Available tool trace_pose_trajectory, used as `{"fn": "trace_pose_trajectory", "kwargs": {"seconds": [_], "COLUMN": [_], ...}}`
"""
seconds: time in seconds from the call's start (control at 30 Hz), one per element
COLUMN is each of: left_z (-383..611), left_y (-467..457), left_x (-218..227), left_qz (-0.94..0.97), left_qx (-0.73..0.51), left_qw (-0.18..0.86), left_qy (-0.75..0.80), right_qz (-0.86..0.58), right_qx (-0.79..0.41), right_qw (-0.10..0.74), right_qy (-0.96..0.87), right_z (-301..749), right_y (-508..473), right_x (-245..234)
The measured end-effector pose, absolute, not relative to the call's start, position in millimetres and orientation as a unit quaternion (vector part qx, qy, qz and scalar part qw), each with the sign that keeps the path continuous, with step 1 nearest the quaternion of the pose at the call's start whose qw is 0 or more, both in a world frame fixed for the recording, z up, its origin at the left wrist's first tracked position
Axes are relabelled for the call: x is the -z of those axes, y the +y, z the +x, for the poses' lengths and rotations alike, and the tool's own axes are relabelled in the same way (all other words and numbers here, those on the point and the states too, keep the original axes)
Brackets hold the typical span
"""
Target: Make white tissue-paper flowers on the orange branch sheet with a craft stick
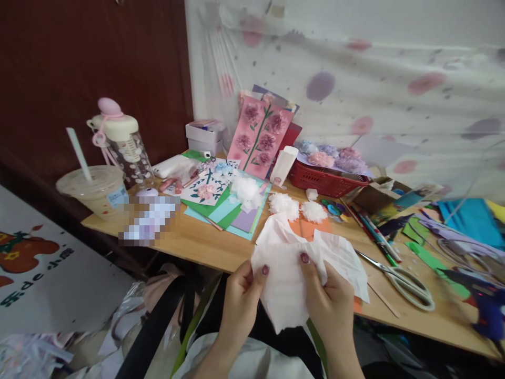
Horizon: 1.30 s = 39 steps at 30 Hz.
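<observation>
A sheet of white tissue paper [286, 284] is stretched between my two hands over the table's front edge. My left hand [246, 287] pinches its left side with the thumb on top. On the other side my right hand [325, 289] grips it the same way, thumb above and fingers folded beneath. More white tissue [345, 260] lies on the table behind my right hand. Two fluffy white paper pompoms [283, 206] [314, 211] sit just beyond the sheet. Orange paper [303, 227] shows partly under the tissue.
Scissors [406, 279] and a blue glue gun [483, 302] lie at the right. Behind stand a red basket [329, 181] of paper flowers and a pink flower card [260, 137]. Coloured sheets [221, 210] are mid-table. A drink cup [94, 192] and a bottle [128, 145] stand left.
</observation>
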<state>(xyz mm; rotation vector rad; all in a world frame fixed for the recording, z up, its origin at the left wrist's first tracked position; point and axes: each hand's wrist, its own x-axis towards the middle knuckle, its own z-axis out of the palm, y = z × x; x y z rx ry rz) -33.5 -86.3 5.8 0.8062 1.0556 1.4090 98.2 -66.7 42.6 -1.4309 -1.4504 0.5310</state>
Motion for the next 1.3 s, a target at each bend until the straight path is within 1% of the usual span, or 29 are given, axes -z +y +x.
{"fn": "trace_pose_trajectory", "kwargs": {"seconds": [0.1, 0.23, 0.37, 0.43, 0.5, 0.57, 0.63, 0.7, 0.83, 0.93, 1.0, 1.07, 1.1, 1.2, 1.23, 1.3], "left_z": [-36, -48, -63, -59, -46, -29, -17, -14, -26, -33, -34, -35, -36, -39, -39, -40], "left_y": [-85, -84, -79, -79, -83, -88, -92, -94, -94, -93, -91, -90, -89, -87, -87, -89], "left_x": [-2, 0, 1, 0, -2, -2, -3, -4, -10, -12, -9, -5, -4, -2, -3, -5], "left_qz": [0.345, 0.341, 0.282, 0.28, 0.313, 0.322, 0.29, 0.263, 0.272, 0.293, 0.307, 0.316, 0.318, 0.311, 0.309, 0.309], "left_qx": [-0.603, -0.601, -0.627, -0.633, -0.622, -0.605, -0.596, -0.602, -0.609, -0.608, -0.624, -0.642, -0.649, -0.658, -0.656, -0.644], "left_qw": [0.548, 0.547, 0.533, 0.542, 0.574, 0.615, 0.632, 0.607, 0.535, 0.512, 0.484, 0.45, 0.44, 0.439, 0.441, 0.431], "left_qy": [0.466, 0.473, 0.493, 0.477, 0.431, 0.389, 0.402, 0.447, 0.519, 0.531, 0.532, 0.534, 0.533, 0.527, 0.53, 0.552], "right_qz": [-0.604, -0.62, -0.657, -0.657, -0.639, -0.602, -0.571, -0.579, -0.629, -0.63, -0.625, -0.611, -0.596, -0.534, -0.515, -0.49], "right_qx": [-0.166, -0.169, -0.178, -0.194, -0.248, -0.32, -0.358, -0.351, -0.281, -0.251, -0.256, -0.297, -0.338, -0.47, -0.486, -0.458], "right_qw": [0.502, 0.507, 0.56, 0.583, 0.567, 0.517, 0.475, 0.469, 0.497, 0.509, 0.51, 0.499, 0.484, 0.407, 0.389, 0.397], "right_qy": [-0.596, -0.574, -0.472, -0.436, -0.456, -0.517, -0.565, -0.567, -0.527, -0.53, -0.533, -0.538, -0.543, -0.573, -0.589, -0.627], "right_z": [98, 100, 118, 124, 123, 115, 108, 106, 115, 120, 122, 123, 124, 131, 133, 140], "right_y": [-67, -68, -64, -62, -64, -68, -71, -73, -74, -74, -73, -72, -71, -74, -76, -80], "right_x": [-44, -47, -48, -48, -47, -44, -41, -39, -44, -48, -47, -43, -39, -26, -21, -14]}}
